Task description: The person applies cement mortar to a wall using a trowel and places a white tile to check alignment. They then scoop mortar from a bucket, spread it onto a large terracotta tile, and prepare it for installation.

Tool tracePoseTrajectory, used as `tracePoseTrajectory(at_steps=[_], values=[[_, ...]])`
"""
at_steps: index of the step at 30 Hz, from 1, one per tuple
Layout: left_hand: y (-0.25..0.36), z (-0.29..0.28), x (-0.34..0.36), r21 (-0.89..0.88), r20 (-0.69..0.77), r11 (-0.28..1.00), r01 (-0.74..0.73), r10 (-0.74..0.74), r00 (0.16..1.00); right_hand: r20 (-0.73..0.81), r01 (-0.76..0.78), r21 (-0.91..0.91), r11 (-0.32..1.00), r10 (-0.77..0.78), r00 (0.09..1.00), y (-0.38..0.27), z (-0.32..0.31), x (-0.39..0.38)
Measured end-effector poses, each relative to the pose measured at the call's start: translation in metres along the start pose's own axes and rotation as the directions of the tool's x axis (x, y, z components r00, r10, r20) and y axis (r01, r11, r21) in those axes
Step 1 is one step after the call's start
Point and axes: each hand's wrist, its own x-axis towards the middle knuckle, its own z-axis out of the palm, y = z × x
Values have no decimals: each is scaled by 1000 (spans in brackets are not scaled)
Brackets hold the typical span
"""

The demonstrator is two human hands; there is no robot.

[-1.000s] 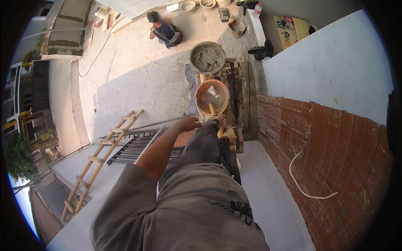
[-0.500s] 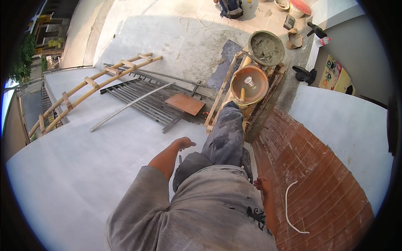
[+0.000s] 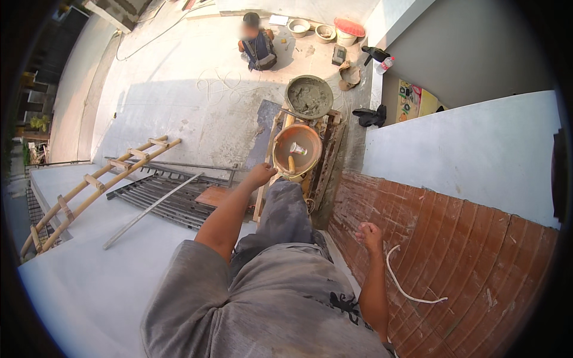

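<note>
So I'm standing here watching, and both buckets are sitting on the wooden stand [image 3: 329, 146], probably to spare the person bending to the floor. The orange bucket [image 3: 282, 140] is standing nearer, right by the left hand [image 3: 261, 175]. That hand's fingers are curling in just beside the rim, but I can't tell if they're touching it or pinching anything. Inside, a cup [image 3: 298, 149] is lying tipped in what looks like murky water, and a yellow handle [image 3: 291, 164] is leaning toward the near rim, which I guess makes it easy to grab. The grey tub [image 3: 290, 95] is sitting just beyond, holding mortar [image 3: 310, 98].

Right hand [image 3: 371, 235] is hanging out by the brown wall [image 3: 453, 262], maybe for balance; fingers are curling loosely, nothing visible in them, can't tell if they're fully closed. A white cable [image 3: 401, 289] is sticking out near it.
</note>
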Motion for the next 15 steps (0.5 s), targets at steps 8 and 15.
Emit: tracePoseTrajectory(at_steps=[8, 15], values=[[-65, 29, -3, 372, 144, 927, 41, -101, 984, 2, -349, 102, 932, 351, 936, 213, -5, -94], [-16, 35, -34, 457, 308, 857, 239, -405, 861, 43, -460, 320, 828, 472, 880, 224, 35, -138]])
